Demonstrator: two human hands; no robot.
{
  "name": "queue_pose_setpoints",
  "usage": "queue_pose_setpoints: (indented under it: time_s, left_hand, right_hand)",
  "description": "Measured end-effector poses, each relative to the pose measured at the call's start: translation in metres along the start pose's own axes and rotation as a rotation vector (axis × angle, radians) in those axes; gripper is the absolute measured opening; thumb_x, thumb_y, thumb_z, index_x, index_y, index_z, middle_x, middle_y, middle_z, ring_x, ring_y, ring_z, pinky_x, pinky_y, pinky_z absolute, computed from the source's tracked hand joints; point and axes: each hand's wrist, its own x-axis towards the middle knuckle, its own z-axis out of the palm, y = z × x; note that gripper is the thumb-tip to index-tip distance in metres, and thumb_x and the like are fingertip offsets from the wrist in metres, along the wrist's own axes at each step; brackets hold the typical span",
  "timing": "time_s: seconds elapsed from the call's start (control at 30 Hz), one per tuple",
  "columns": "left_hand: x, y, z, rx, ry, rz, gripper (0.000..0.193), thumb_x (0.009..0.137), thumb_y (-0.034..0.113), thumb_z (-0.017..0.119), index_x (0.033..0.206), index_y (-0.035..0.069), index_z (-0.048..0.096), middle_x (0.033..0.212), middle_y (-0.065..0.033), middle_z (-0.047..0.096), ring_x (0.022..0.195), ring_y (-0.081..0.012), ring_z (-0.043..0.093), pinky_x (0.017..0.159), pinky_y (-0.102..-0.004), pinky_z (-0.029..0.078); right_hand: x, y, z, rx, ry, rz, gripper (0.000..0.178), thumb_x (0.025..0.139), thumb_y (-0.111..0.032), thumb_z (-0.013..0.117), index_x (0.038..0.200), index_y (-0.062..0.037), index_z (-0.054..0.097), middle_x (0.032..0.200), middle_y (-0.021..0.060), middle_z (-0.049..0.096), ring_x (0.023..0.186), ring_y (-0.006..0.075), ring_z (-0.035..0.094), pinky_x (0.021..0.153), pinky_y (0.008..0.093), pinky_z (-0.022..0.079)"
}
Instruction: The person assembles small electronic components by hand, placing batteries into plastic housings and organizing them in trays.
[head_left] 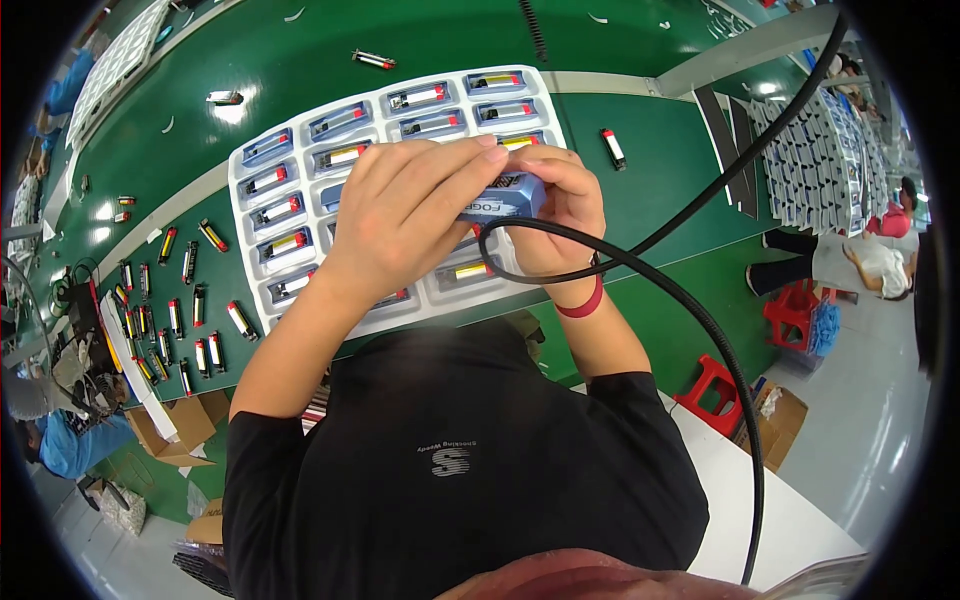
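Observation:
Both of my hands are together above a white tray (455,83) with several rows of compartments. Between them is a small blue plastic casing (508,198) with printing on its side. My right hand (568,205) grips its right end, with the fingers curled round it. My left hand (410,205) lies across its left and upper side, fingers bent over it. Fingers hide part of the casing. In the tray sit more blue casings (430,124), many with a small battery assembly with a red end lying in them.
Loose battery assemblies (198,305) are scattered on the green table at left; a single battery assembly (613,149) lies right of the tray. A black cable (690,215) loops past my right wrist. Stacked trays (825,150) stand at right, near red stools (712,392).

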Motion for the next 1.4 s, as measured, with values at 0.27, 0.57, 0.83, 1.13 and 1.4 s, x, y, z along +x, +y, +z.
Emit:
queue_pose_setpoints:
  time_s: [0.27, 0.57, 0.83, 1.13, 1.4]
  left_hand:
    - [-0.002, 0.001, 0.013, -0.12, 0.048, 0.016, 0.056, 0.065, -0.004, 0.066, 0.12, 0.005, 0.071, 0.115, -0.0073, 0.073, 0.084, -0.0223, 0.067, 0.075, -0.0336, 0.05]
    - [-0.01, 0.016, -0.016, -0.226, -0.402, -0.205, 0.064, 0.079, 0.011, 0.078, 0.139, 0.008, 0.058, 0.141, -0.0097, 0.062, 0.113, -0.0314, 0.064, 0.097, -0.0429, 0.049]
    - [-0.152, -0.062, -0.142, 0.433, -0.425, -0.962, 0.048, 0.102, 0.025, 0.059, 0.141, -0.002, 0.054, 0.141, -0.0256, 0.055, 0.13, -0.0428, 0.051, 0.112, -0.0485, 0.038]
    - [-0.144, -0.078, -0.137, 0.369, -0.346, -0.685, 0.044, 0.096, 0.012, 0.062, 0.138, 0.0, 0.056, 0.135, -0.0242, 0.06, 0.123, -0.0418, 0.057, 0.107, -0.0463, 0.043]
    - [0.007, -0.217, 0.054, 0.122, -0.465, -0.319, 0.044, 0.087, 0.011, 0.062, 0.131, 0.01, 0.066, 0.131, -0.0124, 0.065, 0.122, -0.0338, 0.062, 0.101, -0.0456, 0.052]
  right_hand:
    - [-0.002, -0.002, 0.007, -0.26, 0.055, -0.084, 0.04, 0.091, -0.003, 0.074, 0.122, -0.0046, 0.049, 0.114, 0.0147, 0.059, 0.1, 0.0204, 0.061, 0.088, 0.0332, 0.052]
    - [0.003, -0.048, -0.041, -0.292, -0.207, 0.256, 0.035, 0.086, 0.005, 0.066, 0.121, -0.0014, 0.06, 0.116, 0.0143, 0.061, 0.111, 0.0276, 0.063, 0.096, 0.037, 0.051]
    - [-0.033, -0.068, -0.056, -1.135, -0.891, 0.315, 0.018, 0.081, -0.002, 0.061, 0.097, -0.007, 0.063, 0.091, 0.0066, 0.058, 0.095, 0.0252, 0.066, 0.084, 0.0401, 0.054]
    - [0.001, 0.004, -0.139, -1.245, -0.214, 0.3, 0.022, 0.087, -0.006, 0.067, 0.108, -0.0013, 0.069, 0.102, 0.0189, 0.068, 0.095, 0.0404, 0.064, 0.084, 0.0469, 0.053]
    - [0.006, 0.056, -0.167, -1.322, -0.362, 0.431, 0.038, 0.088, -0.005, 0.061, 0.126, 0.0001, 0.06, 0.112, 0.0252, 0.064, 0.105, 0.0467, 0.061, 0.088, 0.0503, 0.052]
